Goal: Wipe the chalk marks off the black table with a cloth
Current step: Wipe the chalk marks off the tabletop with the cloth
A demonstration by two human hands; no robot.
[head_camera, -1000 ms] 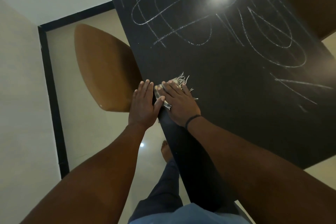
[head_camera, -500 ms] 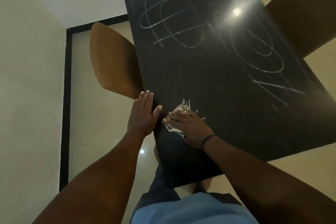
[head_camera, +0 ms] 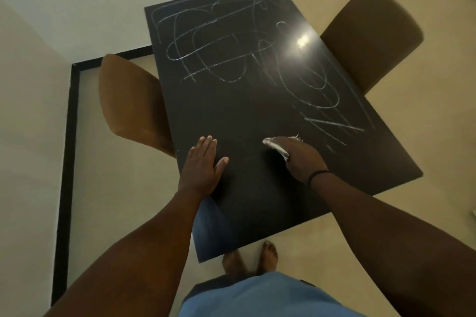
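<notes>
The black table [head_camera: 239, 110] fills the middle of the view, with white chalk marks [head_camera: 219, 46] scribbled over its far half and right side. My right hand [head_camera: 300, 159] presses a pale frayed cloth [head_camera: 277, 148] flat on the near right part of the top, just left of the nearest chalk strokes. The hand hides most of the cloth. My left hand [head_camera: 203, 167] lies flat, fingers apart, on the near left edge of the table and holds nothing.
A brown chair [head_camera: 128, 108] is tucked at the table's left side, another brown chair [head_camera: 373, 36] at its right. A black floor border [head_camera: 68, 136] runs along the left. My bare feet [head_camera: 249, 257] stand at the near table corner.
My right hand has slid the cloth rightward across the near tabletop, away from my left hand. The view has pulled back, showing the whole table.
</notes>
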